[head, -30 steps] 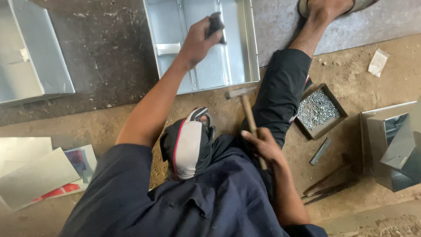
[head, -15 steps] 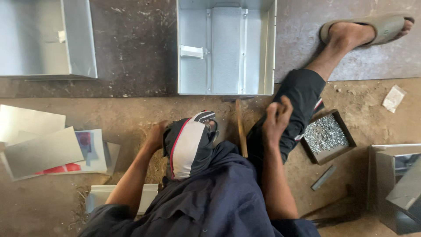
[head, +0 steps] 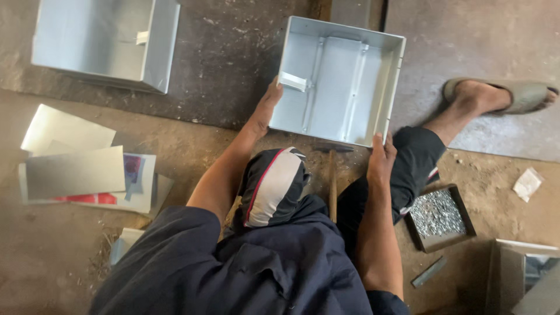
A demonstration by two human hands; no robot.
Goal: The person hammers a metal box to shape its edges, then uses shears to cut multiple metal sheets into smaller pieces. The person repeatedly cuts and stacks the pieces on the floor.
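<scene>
An open grey sheet-metal box (head: 338, 81) lies on the dark floor slab in front of me, slightly turned. My left hand (head: 269, 102) grips its left wall near a small bent tab. My right hand (head: 380, 156) holds its near right corner. A wooden-handled hammer (head: 332, 181) lies on the ground between my arms, and neither hand touches it. My covered head (head: 273, 185) and dark blue shirt fill the lower middle of the view.
A second metal box (head: 99, 41) stands at upper left. Flat metal sheets (head: 76, 169) are stacked at left. A small tray of shiny fasteners (head: 437, 214) sits by my right leg, with a flat metal bar (head: 429, 272) and another box (head: 525, 274) at lower right. My sandalled foot (head: 496, 96) stretches right.
My left hand left the inside of the box, dropped to the ground, then took the box's left wall. My right hand let go of the hammer and took the box's corner.
</scene>
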